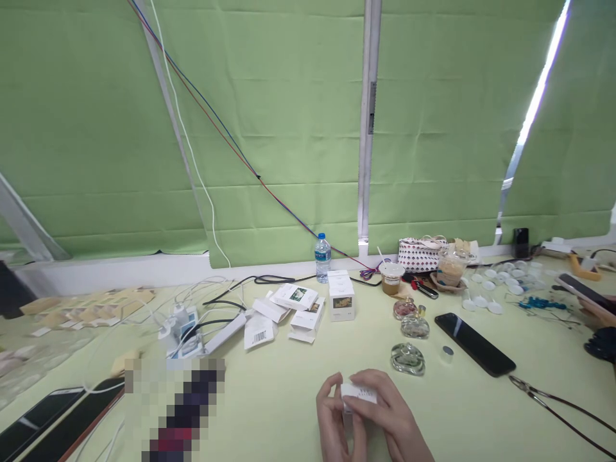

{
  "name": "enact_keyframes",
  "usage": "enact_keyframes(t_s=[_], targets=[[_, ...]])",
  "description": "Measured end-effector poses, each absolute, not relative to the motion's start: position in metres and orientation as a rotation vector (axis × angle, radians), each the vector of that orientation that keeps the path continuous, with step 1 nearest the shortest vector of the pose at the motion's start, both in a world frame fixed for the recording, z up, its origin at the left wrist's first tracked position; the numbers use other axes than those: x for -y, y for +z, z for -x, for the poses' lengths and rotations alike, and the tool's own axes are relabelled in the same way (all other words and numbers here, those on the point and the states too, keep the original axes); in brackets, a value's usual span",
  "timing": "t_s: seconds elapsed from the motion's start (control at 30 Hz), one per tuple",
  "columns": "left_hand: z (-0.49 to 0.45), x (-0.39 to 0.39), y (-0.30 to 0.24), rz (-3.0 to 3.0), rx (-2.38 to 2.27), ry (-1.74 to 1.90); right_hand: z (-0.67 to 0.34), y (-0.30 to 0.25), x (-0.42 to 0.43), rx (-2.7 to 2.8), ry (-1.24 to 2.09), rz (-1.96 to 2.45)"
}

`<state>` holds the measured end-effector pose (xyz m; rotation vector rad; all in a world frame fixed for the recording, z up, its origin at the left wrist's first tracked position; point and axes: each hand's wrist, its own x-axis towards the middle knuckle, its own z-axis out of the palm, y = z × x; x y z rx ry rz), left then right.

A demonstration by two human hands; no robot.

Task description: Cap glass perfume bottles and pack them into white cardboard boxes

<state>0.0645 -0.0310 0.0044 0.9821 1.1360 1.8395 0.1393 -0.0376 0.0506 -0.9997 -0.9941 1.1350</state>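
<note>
Left hand (331,417) and right hand (392,410) pinch the near box (360,393): likely light, crushable card, best held by opposite edges.

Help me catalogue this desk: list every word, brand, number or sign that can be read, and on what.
No text can be read with certainty.
Small white box between the left hand and right hand: dark lettering, too blurred.
Water bottle: label print, too small.
Upright white box: print too small.
White packet: barcode visible, no readable digits.
</note>
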Motion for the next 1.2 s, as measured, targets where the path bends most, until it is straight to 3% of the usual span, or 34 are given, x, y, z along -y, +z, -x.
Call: enact_keyframes(t_s=[0.27, 0.67, 0.9, 1.2], targets=[[-0.064, 0.031, 0.016, -0.973, -1.132, 1.867, -0.144, 0.049, 0.031, 1.045, 1.15, 1.044], [-0.063, 0.028, -0.009, -1.047, -0.988, 1.985, -0.144, 0.029, 0.027, 1.118, 0.932, 0.946], [-0.031, 0.02, -0.027, -1.658, -1.157, 1.787, -0.146, -0.008, 0.021, 1.329, 0.322, 0.903], [-0.035, 0.013, -0.033, -1.819, -1.198, 1.948, -0.16, 0.001, 0.032, 1.624, -0.371, 1.165]])
